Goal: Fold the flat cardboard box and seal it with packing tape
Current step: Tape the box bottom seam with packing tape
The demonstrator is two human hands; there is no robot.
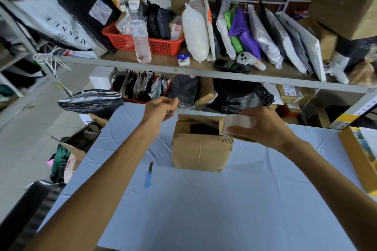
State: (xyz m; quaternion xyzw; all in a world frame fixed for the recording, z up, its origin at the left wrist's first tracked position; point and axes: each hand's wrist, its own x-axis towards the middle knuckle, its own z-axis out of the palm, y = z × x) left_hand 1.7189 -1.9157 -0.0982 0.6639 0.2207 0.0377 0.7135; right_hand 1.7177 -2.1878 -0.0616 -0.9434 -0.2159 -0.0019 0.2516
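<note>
Grip, right: the right hand (263, 126) curls fingers and thumb round a beige roll of clear packing tape (238, 123), held just above the box's far right corner.
Grip, left: the left hand (161, 108) pinches the free end of the clear tape strip (191, 108), which runs taut between hand and roll.
Box: a small brown cardboard box (202, 153) stands on the table beneath both hands, already set up. Its top looks partly open and dark inside.
Handling: probably light and fairly stiff, though the creased panels would dent if squeezed. Best steadied with flat palms on the sides or flaps. The strip is sticky and flimsy and likely to fold on itself if it goes slack.
Surface: a pale, wrinkled, sheet-covered table (224, 210). A blue utility knife (148, 176) lies left of the box, apart from it.
Room: a cluttered stockroom. Behind stands a grey metal shelf (163, 68) carrying a red plastic basket (163, 45), a clear water bottle (140, 32) and bagged parcels.
</note>
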